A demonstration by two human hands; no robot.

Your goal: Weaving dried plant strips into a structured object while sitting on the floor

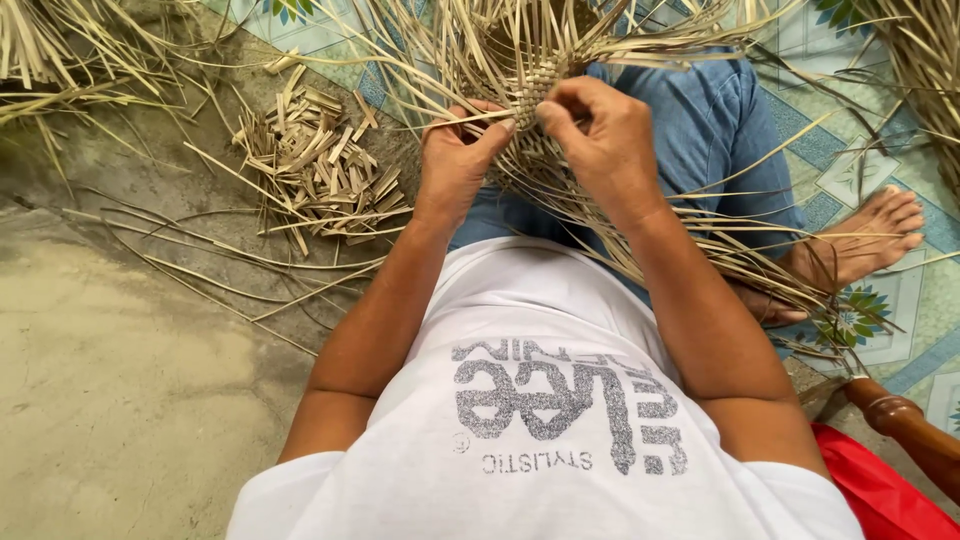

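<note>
A partly woven mat of pale dry leaf strips (530,85) rests on my lap, with long loose strips fanning out on all sides. My left hand (455,155) pinches a single thin strip that runs leftward, right at the woven patch. Touching it from the right, my right hand (605,140) grips strips at the same spot, fingers curled down onto the weave. Both thumbs nearly meet over the weave.
A heap of short cut strip offcuts (320,165) lies on the concrete floor to the left. More long strips (60,60) lie at the top left. My bare foot (865,240) rests on a patterned mat at the right. A wooden handle (905,425) and red cloth (875,495) are at the lower right.
</note>
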